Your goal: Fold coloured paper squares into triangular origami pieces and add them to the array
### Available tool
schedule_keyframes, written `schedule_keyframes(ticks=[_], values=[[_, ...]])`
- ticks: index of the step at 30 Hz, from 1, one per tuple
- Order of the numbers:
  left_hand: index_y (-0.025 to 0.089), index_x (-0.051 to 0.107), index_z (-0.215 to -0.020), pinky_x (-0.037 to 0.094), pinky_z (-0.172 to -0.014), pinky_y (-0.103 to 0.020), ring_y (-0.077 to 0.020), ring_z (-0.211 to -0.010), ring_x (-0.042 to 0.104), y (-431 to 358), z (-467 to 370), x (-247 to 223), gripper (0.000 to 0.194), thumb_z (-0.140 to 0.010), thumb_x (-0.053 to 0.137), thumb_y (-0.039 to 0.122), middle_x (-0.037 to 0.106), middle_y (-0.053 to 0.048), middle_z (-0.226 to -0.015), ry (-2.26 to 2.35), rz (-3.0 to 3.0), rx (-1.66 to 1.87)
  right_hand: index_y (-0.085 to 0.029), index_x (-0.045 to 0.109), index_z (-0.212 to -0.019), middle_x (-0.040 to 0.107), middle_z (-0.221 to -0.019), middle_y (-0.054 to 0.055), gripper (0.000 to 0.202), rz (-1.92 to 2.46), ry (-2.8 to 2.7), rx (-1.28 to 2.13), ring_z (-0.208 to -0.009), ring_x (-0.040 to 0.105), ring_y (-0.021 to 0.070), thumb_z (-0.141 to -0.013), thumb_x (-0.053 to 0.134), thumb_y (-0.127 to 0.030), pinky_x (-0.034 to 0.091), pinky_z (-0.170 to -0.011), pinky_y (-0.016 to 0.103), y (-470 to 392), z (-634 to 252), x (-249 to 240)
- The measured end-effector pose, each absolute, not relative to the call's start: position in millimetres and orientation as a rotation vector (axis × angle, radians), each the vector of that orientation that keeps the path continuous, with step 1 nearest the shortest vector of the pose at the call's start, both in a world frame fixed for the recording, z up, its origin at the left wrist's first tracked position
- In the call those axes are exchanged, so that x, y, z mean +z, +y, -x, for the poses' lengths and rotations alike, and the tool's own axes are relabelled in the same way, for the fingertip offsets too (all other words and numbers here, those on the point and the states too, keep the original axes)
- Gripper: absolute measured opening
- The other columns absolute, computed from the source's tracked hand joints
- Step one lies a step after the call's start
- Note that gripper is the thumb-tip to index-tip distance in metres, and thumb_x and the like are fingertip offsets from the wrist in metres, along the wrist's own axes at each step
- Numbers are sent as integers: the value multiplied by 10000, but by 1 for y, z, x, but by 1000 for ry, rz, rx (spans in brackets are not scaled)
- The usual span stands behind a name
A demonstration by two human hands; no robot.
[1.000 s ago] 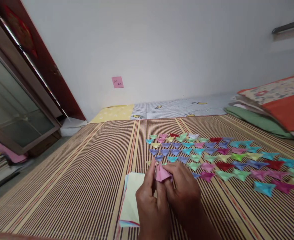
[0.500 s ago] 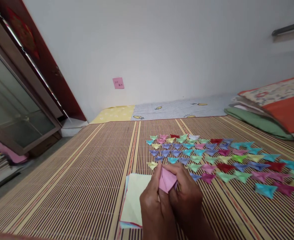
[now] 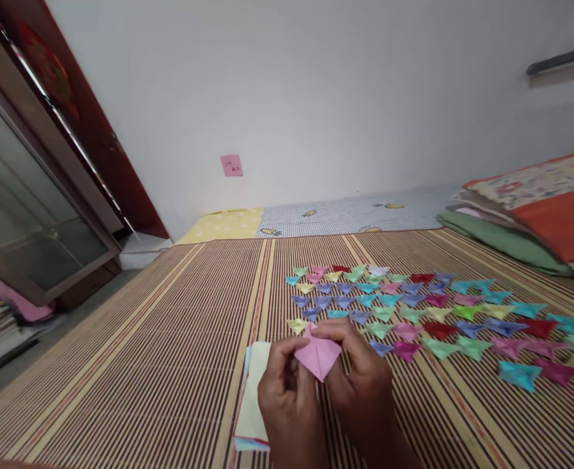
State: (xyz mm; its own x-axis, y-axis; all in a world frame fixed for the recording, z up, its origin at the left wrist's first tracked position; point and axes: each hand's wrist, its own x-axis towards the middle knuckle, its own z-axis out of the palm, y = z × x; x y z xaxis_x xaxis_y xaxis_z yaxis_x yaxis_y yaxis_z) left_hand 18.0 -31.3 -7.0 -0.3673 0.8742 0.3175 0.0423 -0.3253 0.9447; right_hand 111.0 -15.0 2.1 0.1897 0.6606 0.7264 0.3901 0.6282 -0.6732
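A piece of folded pink origami paper (image 3: 318, 357) is held between both hands above the striped mat (image 3: 120, 365). Its lower part is a kite-like point with a crease down the middle, and a narrow tip sticks up at the top. My left hand (image 3: 289, 387) pinches its left side with curled fingers. On the right side, my right hand (image 3: 362, 378) grips the paper, index finger along the upper edge. Partly hidden by my left hand lies a stack of paper sheets (image 3: 253, 397), pale yellow on top.
Rows of small folded paper pieces (image 3: 438, 314) in many colours cover the mat beyond and right of my hands. Folded bedding (image 3: 555, 221) lies at the far right. A pink note (image 3: 231, 165) is on the wall. A glass-fronted cabinet (image 3: 37, 195) stands at the left.
My left fingers have shifted left and curled lower, so more of the pink paper shows. The paper now shows a wider kite shape with a narrow tip at the top.
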Motion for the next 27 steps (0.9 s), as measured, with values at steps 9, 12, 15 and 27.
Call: schedule_keyframes(ticks=[9,12,15,27], values=[[241,778,-879,540,-826,-274,-195,-939,702,-23,-5,-3,196,-894,604,151,735,-27,-927,1299,-1407,1934,-212,684,-1237,765,-1098,100,335,893,-1332,973,-1025,726,257,-944,575,-334,579,-908,409,-10,-129,3],[242,772,-877,527,-841,-280,-188,-935,694,-23,-5,-2,229,-909,575,129,720,-20,-925,1282,-1422,1954,-201,753,-1041,773,-934,69,273,914,-1198,1119,-899,723,231,-925,636,-419,573,-801,335,-5,-129,3],[237,758,-879,523,-837,-281,-190,-942,690,-23,-5,-4,243,-919,553,112,713,-23,-926,1241,-1519,1892,-193,746,-875,733,-786,22,230,892,-1141,1186,-763,685,187,-860,730,-422,537,-716,283,-2,-126,0],[234,743,-881,547,-784,-265,-181,-887,709,-24,-10,-3,266,-887,554,47,736,-24,-905,1196,-1798,1798,-198,705,-820,662,-764,10,215,966,-1342,912,-743,608,179,-940,632,-361,468,-691,276,-9,-131,11]])
